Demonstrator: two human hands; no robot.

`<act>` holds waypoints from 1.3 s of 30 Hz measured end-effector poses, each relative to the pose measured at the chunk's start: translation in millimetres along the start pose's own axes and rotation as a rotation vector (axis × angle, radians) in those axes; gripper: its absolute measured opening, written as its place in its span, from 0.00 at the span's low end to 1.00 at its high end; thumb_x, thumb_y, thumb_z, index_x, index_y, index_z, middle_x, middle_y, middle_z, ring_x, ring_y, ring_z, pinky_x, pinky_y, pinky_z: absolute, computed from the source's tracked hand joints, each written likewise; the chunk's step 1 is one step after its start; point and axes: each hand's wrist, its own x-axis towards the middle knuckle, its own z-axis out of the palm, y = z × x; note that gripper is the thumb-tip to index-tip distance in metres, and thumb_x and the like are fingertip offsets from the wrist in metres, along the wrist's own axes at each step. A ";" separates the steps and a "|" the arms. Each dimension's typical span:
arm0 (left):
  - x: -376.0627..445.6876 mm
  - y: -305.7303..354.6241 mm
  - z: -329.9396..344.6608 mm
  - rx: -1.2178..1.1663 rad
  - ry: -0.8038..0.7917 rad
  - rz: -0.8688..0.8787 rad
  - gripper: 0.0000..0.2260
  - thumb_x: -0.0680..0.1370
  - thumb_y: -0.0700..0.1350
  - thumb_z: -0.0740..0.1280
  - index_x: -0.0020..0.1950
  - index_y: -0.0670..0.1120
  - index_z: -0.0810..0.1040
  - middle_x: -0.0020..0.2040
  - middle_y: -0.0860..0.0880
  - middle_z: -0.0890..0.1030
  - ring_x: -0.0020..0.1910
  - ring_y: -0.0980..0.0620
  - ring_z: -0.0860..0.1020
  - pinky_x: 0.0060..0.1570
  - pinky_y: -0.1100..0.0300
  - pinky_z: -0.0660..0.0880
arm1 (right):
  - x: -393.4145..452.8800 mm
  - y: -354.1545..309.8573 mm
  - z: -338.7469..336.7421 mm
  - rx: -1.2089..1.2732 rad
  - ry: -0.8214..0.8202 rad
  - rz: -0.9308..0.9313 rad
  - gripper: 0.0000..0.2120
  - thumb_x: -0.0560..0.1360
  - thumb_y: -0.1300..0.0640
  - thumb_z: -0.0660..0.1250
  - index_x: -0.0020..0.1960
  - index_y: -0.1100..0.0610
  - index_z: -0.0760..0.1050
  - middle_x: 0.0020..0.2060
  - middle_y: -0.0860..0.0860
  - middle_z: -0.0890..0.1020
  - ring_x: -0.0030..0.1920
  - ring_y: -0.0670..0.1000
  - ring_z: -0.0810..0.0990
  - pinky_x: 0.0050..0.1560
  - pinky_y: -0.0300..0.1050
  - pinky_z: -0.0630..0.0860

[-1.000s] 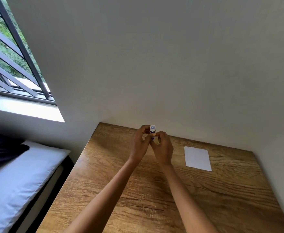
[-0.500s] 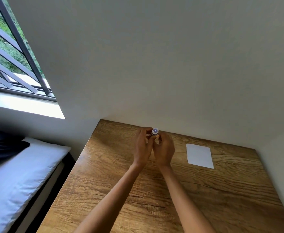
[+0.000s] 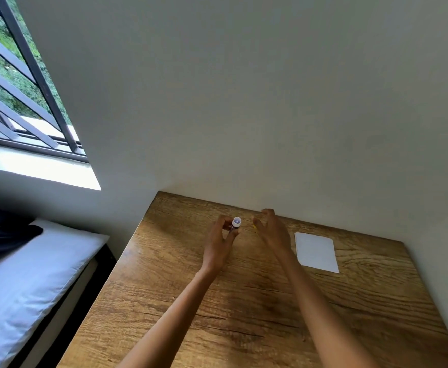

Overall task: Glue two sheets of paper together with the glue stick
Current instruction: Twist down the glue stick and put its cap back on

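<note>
My left hand (image 3: 219, 241) grips the glue stick (image 3: 235, 224) upright above the far middle of the wooden table (image 3: 244, 301). The stick has a dark body and a white round top facing me. My right hand (image 3: 273, 231) hovers just right of the stick, apart from it, fingers curled. A small yellow piece (image 3: 254, 226), seemingly the cap, is pinched at its fingertips. A white sheet of paper (image 3: 316, 252) lies flat on the table to the right of my right hand. I can make out only one sheet.
The table's far edge meets a plain wall (image 3: 270, 115), and another wall closes its right side. A bed with a white pillow (image 3: 32, 274) stands left of the table, below a barred window (image 3: 18, 96).
Both hands were joined on the glue stick before. My right hand has now pulled away to the right with a yellow piece, while my left hand keeps the stick.
</note>
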 end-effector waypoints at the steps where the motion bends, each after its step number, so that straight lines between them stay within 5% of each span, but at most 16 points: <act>1: -0.2 -1.0 -0.2 -0.003 -0.002 -0.001 0.09 0.74 0.42 0.69 0.50 0.53 0.74 0.48 0.53 0.79 0.48 0.55 0.77 0.49 0.54 0.75 | 2.4 -3.4 0.8 -0.047 -0.026 -0.004 0.25 0.76 0.42 0.59 0.67 0.55 0.66 0.60 0.56 0.77 0.58 0.57 0.76 0.55 0.50 0.73; 6: 2.7 -3.2 -7.9 0.002 -0.012 -0.005 0.15 0.74 0.44 0.69 0.45 0.64 0.70 0.48 0.58 0.78 0.48 0.61 0.76 0.44 0.66 0.71 | 11.3 -9.9 5.9 -0.112 -0.074 0.018 0.07 0.76 0.55 0.60 0.48 0.58 0.74 0.49 0.57 0.81 0.47 0.55 0.78 0.42 0.41 0.69; 10: 6.5 -1.2 -12.5 0.009 -0.019 -0.001 0.10 0.75 0.43 0.69 0.49 0.58 0.72 0.48 0.58 0.78 0.48 0.61 0.76 0.45 0.64 0.73 | 5.4 -19.9 -4.4 0.345 -0.079 0.125 0.05 0.74 0.58 0.64 0.41 0.55 0.69 0.40 0.54 0.78 0.37 0.50 0.75 0.34 0.41 0.69; 13: 9.7 5.0 -10.6 0.020 -0.032 0.021 0.11 0.74 0.42 0.69 0.50 0.56 0.73 0.47 0.59 0.77 0.48 0.59 0.76 0.47 0.62 0.74 | -8.9 -30.1 -18.9 0.883 -0.104 0.064 0.05 0.76 0.60 0.64 0.50 0.53 0.70 0.47 0.55 0.81 0.38 0.49 0.77 0.36 0.40 0.73; 16: 14.0 13.3 -6.1 0.035 -0.042 0.062 0.10 0.74 0.42 0.69 0.54 0.53 0.76 0.46 0.60 0.77 0.47 0.62 0.75 0.46 0.65 0.70 | -23.3 -33.7 -27.5 1.139 -0.144 -0.099 0.15 0.76 0.56 0.63 0.63 0.49 0.70 0.53 0.50 0.82 0.47 0.45 0.80 0.48 0.40 0.77; 23: 18.5 40.1 -3.8 -0.031 -0.093 0.160 0.12 0.75 0.41 0.68 0.55 0.55 0.76 0.46 0.63 0.79 0.46 0.67 0.77 0.45 0.73 0.74 | -40.9 -44.8 -38.0 1.023 -0.024 -0.273 0.10 0.73 0.62 0.68 0.54 0.55 0.75 0.54 0.53 0.82 0.55 0.49 0.81 0.51 0.40 0.79; 27: 20.7 47.3 -1.8 -0.093 -0.111 0.146 0.10 0.76 0.40 0.67 0.55 0.51 0.77 0.47 0.56 0.81 0.46 0.60 0.79 0.47 0.67 0.76 | -39.1 -48.8 -44.5 0.836 0.049 -0.291 0.09 0.71 0.60 0.71 0.49 0.51 0.77 0.50 0.49 0.83 0.52 0.49 0.82 0.53 0.45 0.78; 30: 20.6 49.9 4.8 -0.135 -0.113 0.127 0.08 0.76 0.39 0.67 0.54 0.48 0.77 0.45 0.54 0.80 0.45 0.53 0.80 0.47 0.58 0.77 | -39.8 -47.9 -44.6 0.659 0.106 -0.328 0.08 0.71 0.59 0.71 0.48 0.50 0.76 0.46 0.46 0.82 0.48 0.44 0.81 0.49 0.35 0.77; 33: 22.6 48.4 11.7 -0.135 -0.094 0.108 0.07 0.75 0.38 0.67 0.52 0.46 0.77 0.41 0.54 0.79 0.40 0.55 0.79 0.43 0.58 0.78 | -39.0 -45.9 -41.8 0.515 0.169 -0.356 0.09 0.71 0.60 0.71 0.50 0.52 0.77 0.42 0.44 0.81 0.45 0.39 0.79 0.43 0.25 0.74; 39: 18.6 35.8 29.3 -0.106 -0.070 0.085 0.05 0.76 0.36 0.65 0.48 0.44 0.75 0.44 0.46 0.81 0.41 0.55 0.80 0.40 0.66 0.78 | -41.8 -38.1 -28.2 0.391 0.293 -0.339 0.08 0.72 0.58 0.71 0.48 0.53 0.74 0.40 0.46 0.80 0.41 0.43 0.80 0.39 0.26 0.74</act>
